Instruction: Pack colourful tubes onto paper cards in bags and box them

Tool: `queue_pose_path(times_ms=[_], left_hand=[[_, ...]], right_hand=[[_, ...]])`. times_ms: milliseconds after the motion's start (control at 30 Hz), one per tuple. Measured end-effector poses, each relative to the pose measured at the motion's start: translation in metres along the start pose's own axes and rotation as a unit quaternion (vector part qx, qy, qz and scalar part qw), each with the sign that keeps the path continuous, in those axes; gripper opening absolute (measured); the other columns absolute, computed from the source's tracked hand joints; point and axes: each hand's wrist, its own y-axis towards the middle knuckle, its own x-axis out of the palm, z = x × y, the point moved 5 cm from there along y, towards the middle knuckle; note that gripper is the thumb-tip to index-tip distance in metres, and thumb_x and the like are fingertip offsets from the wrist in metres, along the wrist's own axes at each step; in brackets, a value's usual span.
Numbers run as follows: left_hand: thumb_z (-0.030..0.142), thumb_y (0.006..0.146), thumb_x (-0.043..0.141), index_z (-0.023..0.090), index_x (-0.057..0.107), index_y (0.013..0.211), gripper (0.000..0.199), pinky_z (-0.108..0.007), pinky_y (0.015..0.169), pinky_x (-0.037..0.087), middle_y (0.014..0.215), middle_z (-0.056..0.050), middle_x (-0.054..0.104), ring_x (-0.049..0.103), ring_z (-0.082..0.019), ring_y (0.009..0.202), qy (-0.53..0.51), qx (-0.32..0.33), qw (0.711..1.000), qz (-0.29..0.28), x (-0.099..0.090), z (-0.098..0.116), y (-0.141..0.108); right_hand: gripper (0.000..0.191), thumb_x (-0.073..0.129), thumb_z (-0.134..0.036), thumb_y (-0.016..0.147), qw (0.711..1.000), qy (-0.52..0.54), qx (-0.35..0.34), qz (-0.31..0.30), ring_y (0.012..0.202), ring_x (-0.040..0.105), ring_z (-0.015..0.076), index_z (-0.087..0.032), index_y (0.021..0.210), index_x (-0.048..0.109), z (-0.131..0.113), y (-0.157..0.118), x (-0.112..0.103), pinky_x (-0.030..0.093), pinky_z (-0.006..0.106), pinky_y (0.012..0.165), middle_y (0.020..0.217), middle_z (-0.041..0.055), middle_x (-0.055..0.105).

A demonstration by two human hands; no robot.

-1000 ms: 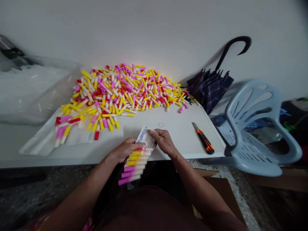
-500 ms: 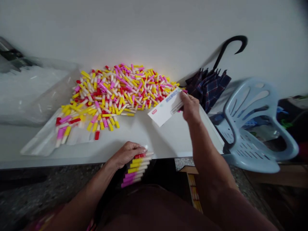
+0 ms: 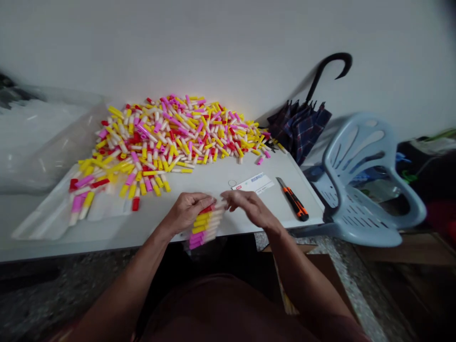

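My left hand (image 3: 187,212) pinches the top of a clear bag (image 3: 206,221) at the table's front edge. Inside the bag several pale sticks lie in a row, with red, yellow and pink ends. At the bag's upper right corner is my right hand (image 3: 247,205), its fingers bent and blurred; whether they grip the plastic is unclear. A white printed card (image 3: 261,183) lies flat just behind my right hand. Behind both hands spreads a big heap of the same coloured sticks (image 3: 178,128).
An orange and black cutter (image 3: 294,200) lies on the table (image 3: 213,178) at the right. Beyond it are a folded plaid umbrella (image 3: 302,126) against the wall and a light blue chair (image 3: 366,190). A large clear bag (image 3: 42,142) fills the left.
The white card has left my right hand and now lies on the table. My right hand has come down and left to the small bag. The cutter now shows on the table.
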Motion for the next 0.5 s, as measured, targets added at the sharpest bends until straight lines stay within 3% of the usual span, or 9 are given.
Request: queue_pose_path(times_ms=[67, 200, 333, 433, 500], left_hand=[[0.054, 0.093, 0.067, 0.017, 0.077, 0.084, 0.04, -0.026, 0.064, 0.045, 0.077, -0.002, 0.069, 0.059, -0.016, 0.071, 0.035, 0.029, 0.999, -0.021, 0.009, 0.009, 0.0], [0.054, 0.098, 0.061, 0.017, 0.078, 0.084, 0.043, -0.027, 0.069, 0.047, 0.08, -0.002, 0.072, 0.062, -0.017, 0.075, 0.044, 0.064, 0.996, -0.032, 0.029, 0.014, 0.001], [0.057, 0.097, 0.063, 0.017, 0.078, 0.083, 0.045, -0.027, 0.068, 0.048, 0.078, -0.003, 0.073, 0.063, -0.017, 0.074, 0.015, 0.087, 0.996, -0.026, 0.069, 0.017, 0.01], [0.061, 0.096, 0.063, 0.016, 0.079, 0.085, 0.049, -0.027, 0.069, 0.05, 0.079, -0.005, 0.074, 0.064, -0.017, 0.073, -0.019, 0.112, 0.989, -0.094, 0.118, 0.028, 0.018], [0.061, 0.096, 0.064, 0.016, 0.08, 0.092, 0.048, -0.028, 0.072, 0.052, 0.087, -0.006, 0.077, 0.066, -0.018, 0.078, -0.044, 0.127, 0.979, -0.153, 0.15, 0.037, 0.02]], right_hand=[[0.051, 0.052, -0.06, 0.103, 0.998, 0.054, 0.004, -0.038, 0.087, 0.067, 0.0202, -0.019, 0.107, 0.083, -0.004, -0.007, 0.021, 0.055, 0.031, 0.075, 0.099, 0.0087, 0.076], [0.043, 0.06, -0.055, 0.101, 0.996, 0.07, 0.037, 0.039, 0.077, 0.063, 0.0175, -0.019, 0.097, 0.083, 0.004, -0.028, 0.017, 0.052, 0.027, 0.066, 0.086, 0.0056, 0.073], [0.039, 0.06, -0.05, 0.102, 0.993, -0.004, 0.041, 0.115, 0.074, 0.062, 0.0168, -0.019, 0.092, 0.081, -0.006, -0.072, -0.011, 0.05, 0.028, 0.066, 0.082, 0.0045, 0.069], [0.043, 0.061, -0.048, 0.102, 0.972, -0.097, 0.054, 0.206, 0.068, 0.058, 0.0154, -0.017, 0.077, 0.076, -0.031, -0.123, -0.043, 0.046, 0.028, 0.064, 0.072, 0.0029, 0.065], [0.046, 0.062, -0.048, 0.102, 0.941, -0.159, 0.073, 0.289, 0.064, 0.055, 0.0148, -0.017, 0.071, 0.073, -0.051, -0.167, -0.069, 0.042, 0.028, 0.062, 0.067, 0.0025, 0.062]])
